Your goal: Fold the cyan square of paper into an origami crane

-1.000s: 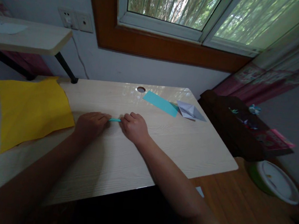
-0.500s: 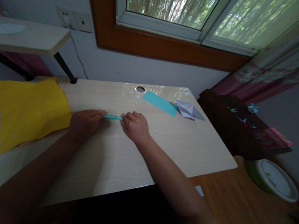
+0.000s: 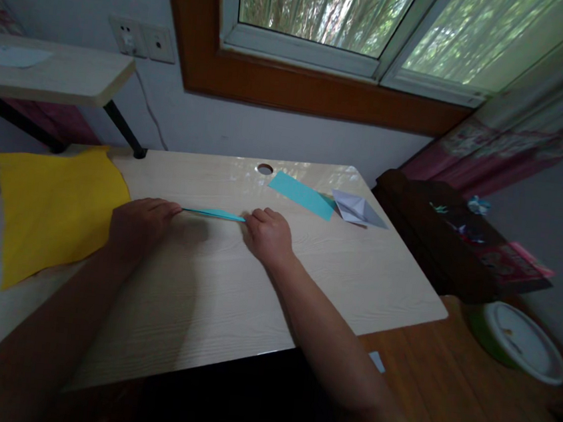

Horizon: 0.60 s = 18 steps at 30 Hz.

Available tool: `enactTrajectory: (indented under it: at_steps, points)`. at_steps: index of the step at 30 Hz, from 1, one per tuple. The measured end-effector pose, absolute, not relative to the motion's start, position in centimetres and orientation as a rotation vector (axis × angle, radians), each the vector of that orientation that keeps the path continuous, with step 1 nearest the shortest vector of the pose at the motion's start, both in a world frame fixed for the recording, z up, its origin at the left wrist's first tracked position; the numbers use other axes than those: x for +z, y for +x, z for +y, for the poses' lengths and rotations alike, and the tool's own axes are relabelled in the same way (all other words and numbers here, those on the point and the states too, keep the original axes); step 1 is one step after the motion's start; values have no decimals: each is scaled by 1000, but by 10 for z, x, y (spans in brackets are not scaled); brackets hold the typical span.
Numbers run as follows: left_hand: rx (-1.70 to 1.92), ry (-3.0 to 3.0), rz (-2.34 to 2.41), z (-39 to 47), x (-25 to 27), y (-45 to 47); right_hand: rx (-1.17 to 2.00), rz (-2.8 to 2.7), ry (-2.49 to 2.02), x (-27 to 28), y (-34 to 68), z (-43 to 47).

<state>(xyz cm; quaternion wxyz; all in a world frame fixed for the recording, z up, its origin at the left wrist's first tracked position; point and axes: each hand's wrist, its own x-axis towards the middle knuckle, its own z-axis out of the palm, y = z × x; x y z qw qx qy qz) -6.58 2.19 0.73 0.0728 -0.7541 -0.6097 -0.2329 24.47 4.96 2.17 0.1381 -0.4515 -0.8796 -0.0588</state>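
A narrow folded strip of turquoise paper stretches between my two hands, just over the pale wood-grain table. Its left end is pinched in my left hand, whose fingers are closed. My right hand grips the other end, fingers curled, resting at the tabletop. Behind and to the right of that hand lies a flat turquoise paper rectangle. Beside it sits a folded white paper boat. Close to my left hand spreads a yellow sheet with wavy edges.
A raised shelf on black legs stands at the back left. The table has a round cable hole near the wall. On the right are a dark cabinet with small items and a white-lidded bin on the wooden floor.
My hands have moved apart, the left one leftward and the right one slightly rightward. More of the turquoise strip shows between them.
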Motion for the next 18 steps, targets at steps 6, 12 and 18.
enactTrajectory:
  at_steps: [6, 12, 18]
  points:
    - [-869, -2172, -1806, 23, 14, -73, -142, -2457, -1383, 19, 255, 55]
    - [-832, -2362, -1436, 19, 15, -44, -180, -2531, -1313, 17, 240, 49]
    - [-655, -2583, -1303, 14, 10, -6, -206, -2611, -1187, 17, 223, 43]
